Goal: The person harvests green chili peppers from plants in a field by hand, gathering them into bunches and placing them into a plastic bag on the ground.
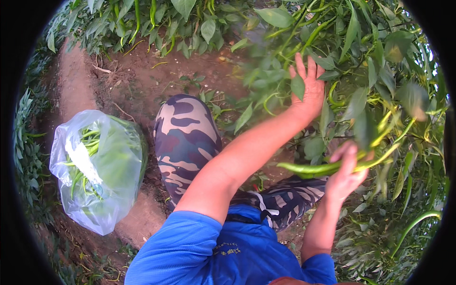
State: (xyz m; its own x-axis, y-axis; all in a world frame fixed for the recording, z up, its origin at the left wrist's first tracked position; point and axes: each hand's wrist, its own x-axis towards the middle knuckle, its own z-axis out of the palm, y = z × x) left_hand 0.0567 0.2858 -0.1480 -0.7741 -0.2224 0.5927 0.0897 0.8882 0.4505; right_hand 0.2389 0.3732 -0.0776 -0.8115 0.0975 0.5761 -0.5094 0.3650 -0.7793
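My left hand (309, 89) reaches across into a chili pepper plant (331, 76), its back towards me and its fingers spread among the leaves. Just beyond its fingertips hangs a long green chili pepper (317, 32). Closer to my body, my right hand (345, 178) grips several long green chili peppers (306, 168), whose ends stick out to the left. Blurred leaves partly cover the fingers of that hand. Beside me on the left sits a clear plastic bag (121, 178) with its mouth gaping, holding many picked green chili peppers (92, 144).
Another row of pepper plants (171, 25) with hanging fruit crosses the far side. Bare soil (124, 80) lies between the rows, with a few fallen peppers and twigs. My knee in camouflage trousers (188, 142) rises between the bag and the plant. Foliage fills the right side.
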